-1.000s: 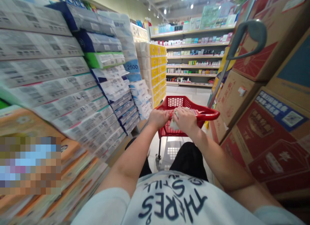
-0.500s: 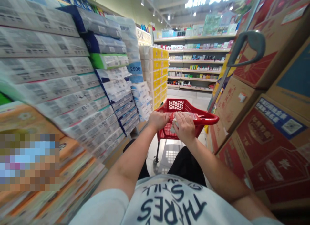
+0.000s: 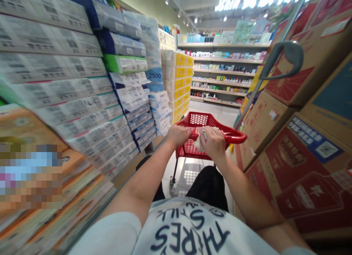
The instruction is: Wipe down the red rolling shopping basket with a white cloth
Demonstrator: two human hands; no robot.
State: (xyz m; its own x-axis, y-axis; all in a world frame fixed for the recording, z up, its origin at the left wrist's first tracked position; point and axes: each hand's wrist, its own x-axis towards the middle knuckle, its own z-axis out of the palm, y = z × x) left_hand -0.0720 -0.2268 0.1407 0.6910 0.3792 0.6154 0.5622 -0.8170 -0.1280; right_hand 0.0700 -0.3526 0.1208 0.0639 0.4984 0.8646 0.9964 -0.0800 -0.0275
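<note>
In front of me stands a red shopping cart [image 3: 236, 136] with a perforated basket. My left hand [image 3: 178, 135] is closed around the left part of its handle. My right hand [image 3: 214, 141] presses a pale, crumpled cloth [image 3: 198, 143] onto the handle bar, right of my left hand. The cloth sticks out past the fingers on the left and hangs below the bar. Part of it is hidden under my palm.
Stacked tissue packs [image 3: 90, 90] line the left, with yellow-and-white packs [image 3: 183, 79] farther along. On the right rise cardboard cartons [image 3: 302, 174], and a grey handle on a pole [image 3: 298, 61] leans near them. Shelves of small goods [image 3: 222, 70] stand ahead.
My right hand has slid a little to the right along the handle, and more of the cloth shows. My left hand keeps its hold. The view has shifted slightly.
</note>
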